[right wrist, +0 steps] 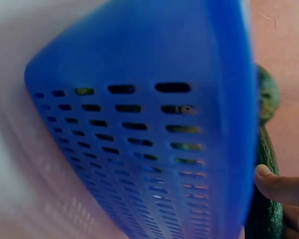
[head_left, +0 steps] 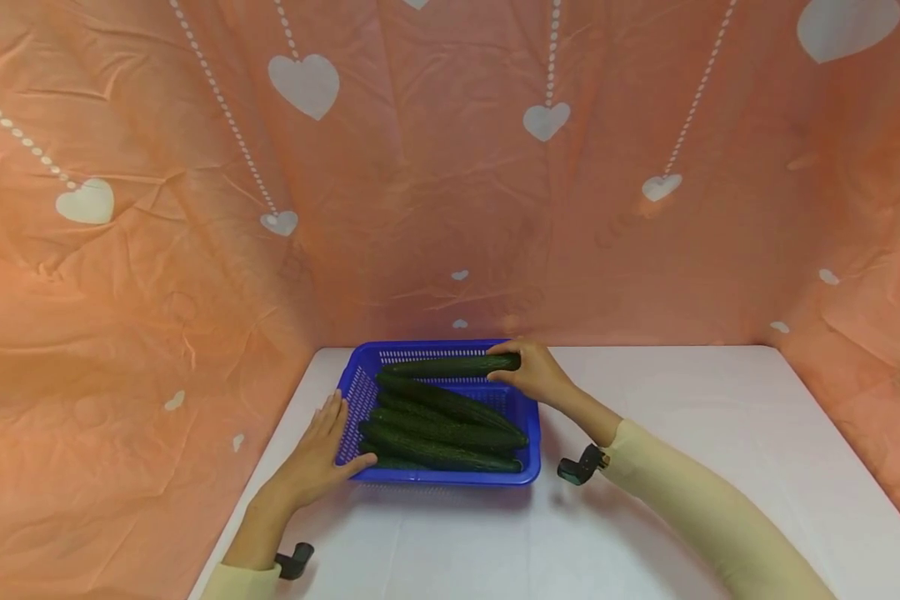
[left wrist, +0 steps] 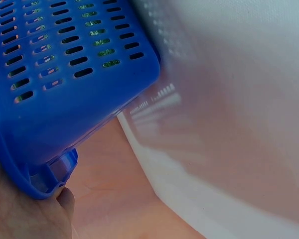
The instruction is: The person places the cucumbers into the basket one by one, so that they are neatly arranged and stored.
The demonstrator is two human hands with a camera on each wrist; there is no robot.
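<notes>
A blue slotted plastic basket (head_left: 360, 392) stands on a white table and holds several dark green cucumbers (head_left: 442, 425). My right hand (head_left: 534, 372) grips the end of the rearmost cucumber (head_left: 450, 365), which lies along the basket's back rim. In the right wrist view, a fingertip (right wrist: 276, 185) presses that cucumber (right wrist: 265, 169) beside the basket wall (right wrist: 154, 139). My left hand (head_left: 321, 450) rests with straight fingers against the basket's left side. The left wrist view shows the basket wall (left wrist: 60, 74) close up with my left hand (left wrist: 25, 209) under its corner.
The white table (head_left: 682, 433) stretches to the right of the basket and toward me. Orange cloth with white hearts (head_left: 307, 83) walls in the back and both sides. The table's left edge (head_left: 270, 450) runs just beside my left hand.
</notes>
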